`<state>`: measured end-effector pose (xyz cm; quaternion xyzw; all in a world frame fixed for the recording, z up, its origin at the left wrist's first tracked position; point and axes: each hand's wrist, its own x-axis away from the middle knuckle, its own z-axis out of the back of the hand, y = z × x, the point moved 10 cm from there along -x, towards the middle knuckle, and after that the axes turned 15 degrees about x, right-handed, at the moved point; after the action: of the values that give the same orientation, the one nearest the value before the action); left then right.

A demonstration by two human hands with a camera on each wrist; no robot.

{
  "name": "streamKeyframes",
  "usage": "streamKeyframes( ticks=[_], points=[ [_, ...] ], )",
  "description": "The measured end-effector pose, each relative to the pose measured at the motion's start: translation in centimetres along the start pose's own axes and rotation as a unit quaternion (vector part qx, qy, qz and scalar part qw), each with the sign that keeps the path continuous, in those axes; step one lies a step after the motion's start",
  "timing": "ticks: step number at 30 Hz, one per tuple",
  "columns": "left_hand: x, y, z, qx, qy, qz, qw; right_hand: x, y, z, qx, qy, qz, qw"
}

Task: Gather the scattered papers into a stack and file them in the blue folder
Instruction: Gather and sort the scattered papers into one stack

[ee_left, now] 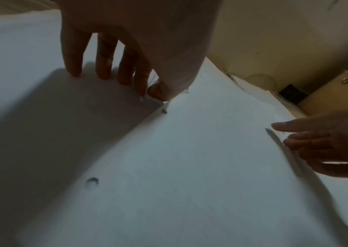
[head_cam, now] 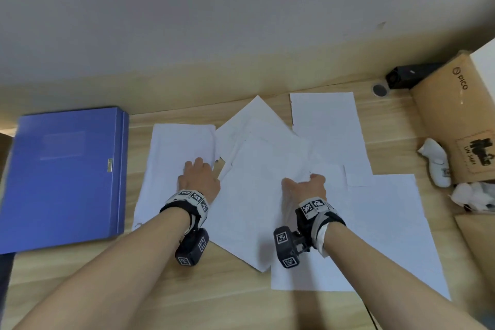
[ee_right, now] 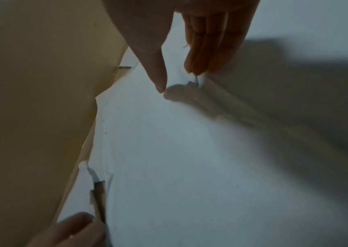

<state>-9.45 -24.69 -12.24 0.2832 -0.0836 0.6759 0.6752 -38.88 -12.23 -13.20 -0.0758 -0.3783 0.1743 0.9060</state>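
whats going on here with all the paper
A person is gathering loose white papers spread over a wooden desk. The left hand presses its fingers on the leftmost sheet, thumb at its edge. The right hand touches the overlapping sheets in the middle. Nothing is stacked yet, and the blue folder lies closed at the left.

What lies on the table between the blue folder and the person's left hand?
Only part of a white sheet, on which the left hand rests, and bare wood beside the blue folder; the head view shows it.

Worktop [head_cam: 267, 311] looks like pale matt wood grain, papers [head_cam: 316, 126] plain matt white, folder [head_cam: 67, 177] smooth blue plastic, box [head_cam: 442, 104] brown cardboard.
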Motion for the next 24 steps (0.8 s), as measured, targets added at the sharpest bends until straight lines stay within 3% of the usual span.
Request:
streamKeyframes(
  ticks=[4,6,8,12,15,20,24],
  points=[
    [0.5,0.1,-0.1,-0.007,0.007,-0.016,1.000,-0.6,0.2,-0.5,0.005,0.053,-0.025,0.998],
    [0.6,0.2,-0.5,-0.008,0.003,-0.020,1.000,-0.8,0.0,-0.5,0.062,0.039,-0.011,0.997],
    [0.6,0.1,-0.6,0.000,0.009,-0.023,1.000,0.1,-0.4,-0.8,0.050,0.008,-0.008,0.999],
    [1.1,-0.4,0.3,0.057,0.009,-0.022,0.998,1.6,-2.0,-1.7,-0.054,-0.037,0.074,0.995],
    [2.6,-1.2,1.5,0.177,0.011,-0.006,0.984,2.1,-3.4,-1.6,-0.066,-0.061,0.136,0.987],
    [6.5,-2.4,5.1,0.412,0.062,-0.016,0.909,4.0,-5.6,1.4,-0.063,-0.028,0.198,0.978],
    [10.3,-4.2,9.4,0.580,0.102,-0.047,0.807,7.2,-7.9,4.7,-0.105,0.003,0.251,0.962]
  ],
)
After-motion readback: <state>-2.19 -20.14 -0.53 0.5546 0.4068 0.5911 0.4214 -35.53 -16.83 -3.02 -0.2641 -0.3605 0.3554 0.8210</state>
